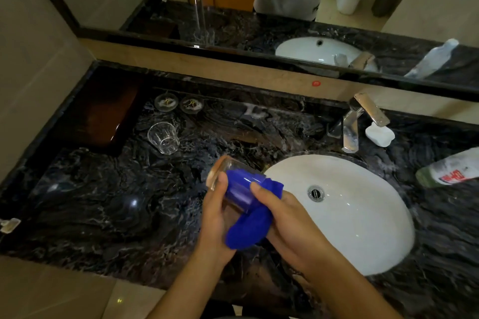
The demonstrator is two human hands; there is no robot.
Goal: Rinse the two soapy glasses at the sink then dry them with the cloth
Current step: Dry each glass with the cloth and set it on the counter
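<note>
The left hand (216,211) is curling around a clear glass (234,184), thumb lying along the near side by the thick base, the other fingers wrapping underneath out of sight. The glass is lying on its side in the air, base pointing far-left and mouth pointing right, just above the table (108,215) at the left edge of the white sink (363,228). A blue cloth (250,225) is stuffed into the glass, filling most of the inside, and the rest is hanging out of the mouth and bunching between the two hands. The right hand (281,220) is closing on that cloth at the mouth of the glass, thumb pressing on the glass rim, fingers tucked beneath the fabric.

The second glass (163,138) is standing upright on the table, far left of the hands and well apart from them. Beyond it two small round dishes (178,102) are sitting side by side near the back wall. A chrome tap (359,122) is standing at the far edge of the sink, with a white lump, perhaps soap (379,134), just to its right, and a plastic bottle (451,172) is lying on its side at the right edge.
</note>
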